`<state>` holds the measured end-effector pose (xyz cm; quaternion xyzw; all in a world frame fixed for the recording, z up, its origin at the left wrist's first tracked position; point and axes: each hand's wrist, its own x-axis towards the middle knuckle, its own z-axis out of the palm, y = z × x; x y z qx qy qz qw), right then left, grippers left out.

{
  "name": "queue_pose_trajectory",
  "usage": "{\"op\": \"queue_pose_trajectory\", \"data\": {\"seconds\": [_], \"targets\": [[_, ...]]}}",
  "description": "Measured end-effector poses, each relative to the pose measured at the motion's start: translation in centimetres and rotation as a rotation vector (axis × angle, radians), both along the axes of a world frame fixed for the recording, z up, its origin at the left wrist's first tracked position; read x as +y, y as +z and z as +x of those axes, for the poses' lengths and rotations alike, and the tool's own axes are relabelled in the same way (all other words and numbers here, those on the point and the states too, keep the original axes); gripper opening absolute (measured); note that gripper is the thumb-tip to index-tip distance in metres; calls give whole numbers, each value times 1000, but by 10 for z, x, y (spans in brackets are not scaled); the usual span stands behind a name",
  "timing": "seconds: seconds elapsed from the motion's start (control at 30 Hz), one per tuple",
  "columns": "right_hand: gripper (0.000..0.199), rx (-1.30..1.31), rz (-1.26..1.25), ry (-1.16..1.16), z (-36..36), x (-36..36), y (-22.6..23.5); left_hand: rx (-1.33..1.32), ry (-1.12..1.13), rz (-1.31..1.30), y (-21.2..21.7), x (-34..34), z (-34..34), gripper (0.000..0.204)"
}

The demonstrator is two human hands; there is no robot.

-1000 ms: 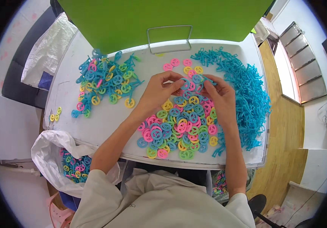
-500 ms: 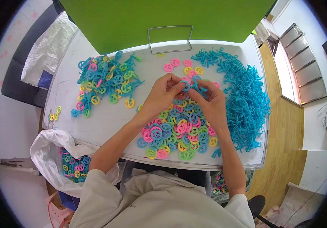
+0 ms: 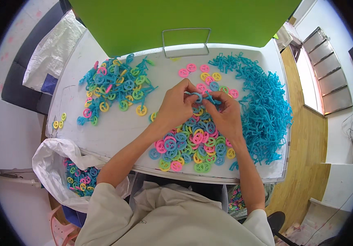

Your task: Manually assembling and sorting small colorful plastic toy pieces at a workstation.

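Above the middle of the white table, my two hands meet close together. My left hand [image 3: 178,105] pinches a small blue plastic wheel [image 3: 198,97] between thumb and fingers. In my right hand [image 3: 225,117] is a teal plastic stick piece [image 3: 211,98], its end close against the wheel. Whether the two pieces are joined is hidden by my fingers. Beneath my hands spreads a heap of pink, yellow, green and blue wheels [image 3: 198,137]. To the right lies a large heap of teal stick pieces [image 3: 266,117].
At the far left sits a pile of teal sticks with wheels attached [image 3: 117,84]. Several yellow wheels [image 3: 55,124] lie near the left edge. A white sack [image 3: 47,158] of similar pieces stands front left. A green panel [image 3: 180,16] with a wire handle [image 3: 186,55] rises behind.
The blue wheel in my left hand has turned from facing up to more edge-on. My right hand has shifted slightly left and down. The piles look the same.
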<state>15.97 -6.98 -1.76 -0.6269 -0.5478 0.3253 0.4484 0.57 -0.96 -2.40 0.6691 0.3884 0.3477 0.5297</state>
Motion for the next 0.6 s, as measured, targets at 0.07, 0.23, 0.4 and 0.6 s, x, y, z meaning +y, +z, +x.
{"op": "queue_pose_trajectory", "data": {"seconds": [0.07, 0.23, 0.4, 0.6], "targets": [[20, 20, 12, 0, -1, 0, -5, 33, 16, 60, 1, -3, 1, 13], [17, 271, 18, 37, -3, 2, -13, 171, 112, 293, 3, -14, 7, 19], [14, 372, -33, 61, -4, 2, -10, 223, 185, 465, 5, -23, 9, 28], [15, 476, -63, 26, -10, -1, 1, -29, 115, 11, -4, -17, 9, 16]]}}
